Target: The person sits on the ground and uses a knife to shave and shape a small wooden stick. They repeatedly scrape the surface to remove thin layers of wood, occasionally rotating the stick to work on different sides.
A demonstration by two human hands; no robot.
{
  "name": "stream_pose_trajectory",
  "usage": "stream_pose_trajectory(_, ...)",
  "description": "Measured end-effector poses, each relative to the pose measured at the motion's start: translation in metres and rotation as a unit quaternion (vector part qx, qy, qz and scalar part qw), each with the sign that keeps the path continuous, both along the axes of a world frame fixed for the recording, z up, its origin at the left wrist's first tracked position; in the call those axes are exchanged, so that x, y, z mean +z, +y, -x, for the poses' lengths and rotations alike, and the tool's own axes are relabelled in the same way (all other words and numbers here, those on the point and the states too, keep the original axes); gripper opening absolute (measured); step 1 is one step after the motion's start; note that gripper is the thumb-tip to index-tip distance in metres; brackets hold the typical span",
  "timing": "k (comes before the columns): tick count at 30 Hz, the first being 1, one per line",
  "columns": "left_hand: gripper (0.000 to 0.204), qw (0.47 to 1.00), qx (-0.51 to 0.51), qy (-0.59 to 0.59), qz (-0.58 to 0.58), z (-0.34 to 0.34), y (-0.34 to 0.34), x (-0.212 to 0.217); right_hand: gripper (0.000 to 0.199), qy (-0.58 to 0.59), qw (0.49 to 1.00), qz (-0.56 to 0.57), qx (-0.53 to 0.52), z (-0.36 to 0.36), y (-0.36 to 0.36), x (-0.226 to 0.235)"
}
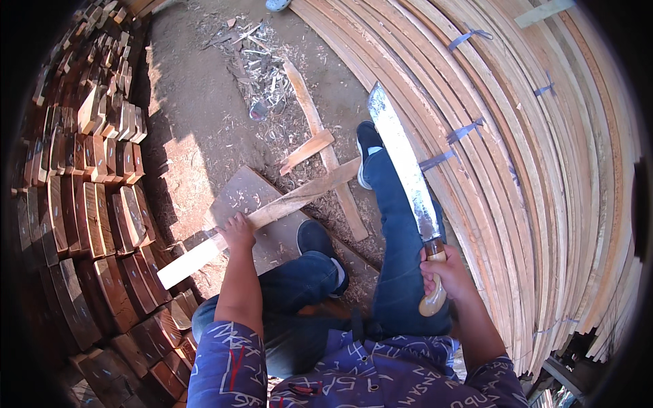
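Observation:
A long machete [403,153] with a broad shiny blade is in my right hand [447,272], fingers wrapped round its curved wooden handle. Its tip points away from me, above my stretched right leg. My left hand [237,231] grips a long wooden strip [292,198] that lies slantwise in front of me. The strip's pale near end reaches left past my hand. Its far end rests across another rough plank [316,122] on the ground. A short split piece of wood [307,151] lies over that plank too.
A flat brown board [248,187] lies under the strip, near my left shoe [316,239]. Stacked timber ends [88,224] line the left side. Long bundled boards [490,136], tied with strips, fill the right. Wood chips [262,68] cover the dirt ahead.

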State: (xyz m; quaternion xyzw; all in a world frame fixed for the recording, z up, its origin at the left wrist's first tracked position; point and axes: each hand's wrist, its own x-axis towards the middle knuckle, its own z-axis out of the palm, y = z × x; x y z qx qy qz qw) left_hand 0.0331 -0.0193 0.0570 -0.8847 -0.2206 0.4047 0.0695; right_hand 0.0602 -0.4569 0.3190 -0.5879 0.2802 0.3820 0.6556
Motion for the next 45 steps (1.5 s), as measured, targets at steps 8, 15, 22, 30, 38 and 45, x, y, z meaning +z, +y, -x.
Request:
stream_pose_trajectory(8,0.038,0.999,-0.008,-0.023,0.023,0.007,0.012,-0.026,0.013,-0.005,0.999,0.039,0.009,-0.003,0.006,0.011)
stream_pose_trajectory(15,0.033,0.982,-0.012,0.082,0.168,-0.017,0.054,-0.025,0.013,-0.013,0.998,0.061,0.002,0.002,0.004,0.013)
stream_pose_trajectory(22,0.025,0.921,0.049,0.314,0.227,-0.037,0.072,-0.044,0.013,-0.038,0.996,0.082,-0.007,0.002,-0.003,0.019)
stream_pose_trajectory(30,0.029,0.828,0.245,0.345,0.369,-0.027,0.063,-0.039,0.016,-0.087,0.983,0.16,0.006,0.014,-0.006,0.035)
stream_pose_trajectory(38,0.039,0.949,0.148,0.109,0.255,-0.022,0.093,-0.032,0.018,-0.035,0.992,0.115,-0.036,0.004,-0.033,0.02)
stream_pose_trajectory(45,0.073,0.968,0.057,0.022,0.242,-0.006,0.081,-0.059,0.017,-0.018,0.995,0.08,-0.05,0.009,-0.037,0.022)
